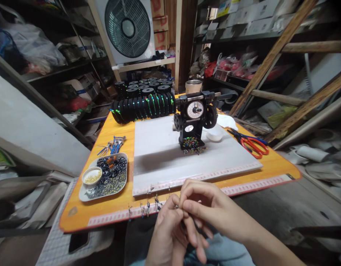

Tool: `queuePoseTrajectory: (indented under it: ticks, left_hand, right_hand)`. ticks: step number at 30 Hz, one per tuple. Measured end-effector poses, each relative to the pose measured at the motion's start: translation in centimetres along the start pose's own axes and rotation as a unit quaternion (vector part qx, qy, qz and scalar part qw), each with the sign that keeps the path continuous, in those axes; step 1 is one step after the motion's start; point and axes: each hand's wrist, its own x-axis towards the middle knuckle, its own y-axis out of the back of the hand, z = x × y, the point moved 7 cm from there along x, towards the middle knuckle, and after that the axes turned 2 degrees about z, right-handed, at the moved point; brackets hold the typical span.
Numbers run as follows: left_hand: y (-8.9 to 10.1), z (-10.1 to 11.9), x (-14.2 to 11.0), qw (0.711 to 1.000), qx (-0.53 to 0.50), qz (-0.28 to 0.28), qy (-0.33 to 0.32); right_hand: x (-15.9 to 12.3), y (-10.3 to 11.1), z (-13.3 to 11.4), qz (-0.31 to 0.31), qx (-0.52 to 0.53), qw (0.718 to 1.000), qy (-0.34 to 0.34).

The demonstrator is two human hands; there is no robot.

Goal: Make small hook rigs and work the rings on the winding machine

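Observation:
My left hand (173, 229) and my right hand (206, 201) meet in front of the table's near edge, thumbs and fingertips pinched together. What lies between the fingertips is too small and too covered to name. Just left of the hands, several small metal-and-dark pieces (148, 205) stand along the table's front edge. Beyond the fingers lies a white board (159, 162). On it is a black winding machine (193, 122) with a round dial, and a heap of colourful beads (191, 144) at its foot. A row of black spools (144, 107) with green ties extends left from the machine.
A tray (126, 173) of small dark parts holds a white dish (92, 176) of yellowish bits. Blue-handled pieces (115, 145) lie behind it. Red-handled scissors (253, 146) rest at the right. A measuring tape (253, 187) runs along the front edge. A box fan (128, 29) stands behind.

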Motion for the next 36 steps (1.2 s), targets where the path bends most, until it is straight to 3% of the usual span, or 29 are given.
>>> queuePoseTrajectory:
  ticks: [7,11,17,30,36]
  left_hand:
    - [-0.2,0.0,0.1,1.0,0.004,-0.007,0.024]
    - [-0.2,0.2,-0.3,0.998,0.05,-0.023,0.029]
    - [1.1,0.3,-1.3,0.997,0.067,0.016,0.036]
    - [0.6,0.5,-1.3,0.999,0.044,-0.014,0.002]
    - [0.6,0.4,-1.1,1.0,0.005,-0.014,-0.014]
  right_hand:
    - [0.0,-0.7,0.2,-0.035,0.068,0.997,-0.004]
    - [0.1,0.0,0.7,-0.012,0.098,0.995,0.004]
    - [-0.1,0.2,1.7,0.004,0.082,0.996,-0.019]
    - [-0.1,-2.2,1.0,-0.069,0.105,0.992,-0.014]
    - [0.2,-1.5,1.1,-0.024,0.075,0.997,-0.006]
